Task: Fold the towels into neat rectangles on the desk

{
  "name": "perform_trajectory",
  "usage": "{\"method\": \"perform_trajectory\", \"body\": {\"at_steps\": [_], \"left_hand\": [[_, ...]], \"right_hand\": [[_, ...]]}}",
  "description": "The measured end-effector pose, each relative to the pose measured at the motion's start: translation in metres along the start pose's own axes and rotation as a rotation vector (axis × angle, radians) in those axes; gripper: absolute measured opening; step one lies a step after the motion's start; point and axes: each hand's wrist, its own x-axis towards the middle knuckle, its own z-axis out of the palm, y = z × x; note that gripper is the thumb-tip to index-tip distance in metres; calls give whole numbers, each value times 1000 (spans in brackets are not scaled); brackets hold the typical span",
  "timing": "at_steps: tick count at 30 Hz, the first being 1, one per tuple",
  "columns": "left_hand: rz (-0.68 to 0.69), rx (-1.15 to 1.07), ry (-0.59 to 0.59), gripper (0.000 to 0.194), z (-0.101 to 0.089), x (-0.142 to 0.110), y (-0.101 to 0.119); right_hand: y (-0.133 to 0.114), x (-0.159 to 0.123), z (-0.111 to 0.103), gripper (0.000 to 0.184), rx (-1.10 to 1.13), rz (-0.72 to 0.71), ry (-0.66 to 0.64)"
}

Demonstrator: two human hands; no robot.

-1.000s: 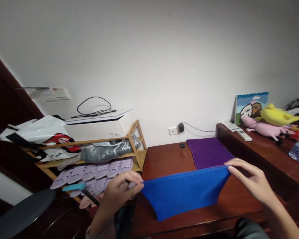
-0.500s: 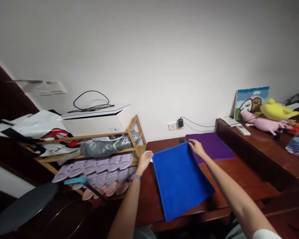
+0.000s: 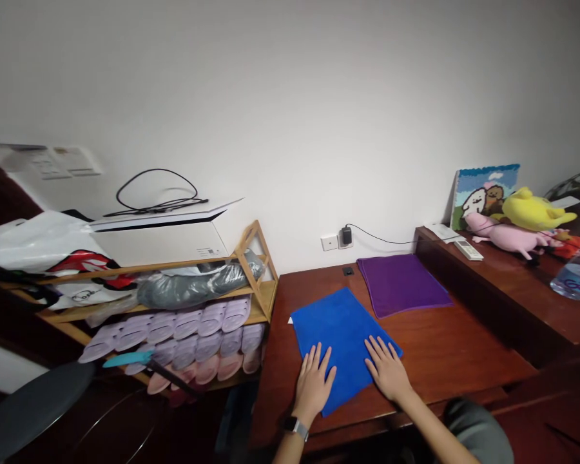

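A blue cloth (image 3: 341,328) lies flat on the dark wooden desk (image 3: 439,351). My left hand (image 3: 314,380) rests palm down on its near left part, fingers stretched out. My right hand (image 3: 386,368) lies flat on its near right corner, fingers spread. Neither hand holds anything. A purple cloth (image 3: 400,283) lies flat further back on the desk, to the right of the blue one and apart from it.
A wooden rack (image 3: 251,283) with several lilac slippers (image 3: 193,325) stands left of the desk, a white box (image 3: 159,238) and cable on top. A raised shelf on the right carries plush toys (image 3: 526,225), a remote (image 3: 468,250) and a water bottle (image 3: 577,280). A charger (image 3: 347,235) is plugged into the wall.
The blue cloth, held up by two corners a second ago, was laid on the desk. Both hands let go of its far corners and slid back to its near edge.
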Motion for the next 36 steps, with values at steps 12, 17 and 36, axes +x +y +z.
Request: {"method": "perform_trajectory", "body": {"at_steps": [12,17,36], "left_hand": [[5,10,127,43,-24,-21,50],[12,66,76,55,-18,15,-18],[-246,105,61,63,1,-14,-16]], "right_hand": [[-16,13,-15,61,-16,201,41],[-31,-6,6,69,-22,198,20],[8,89,-25,66,-41,147,-94]]}}
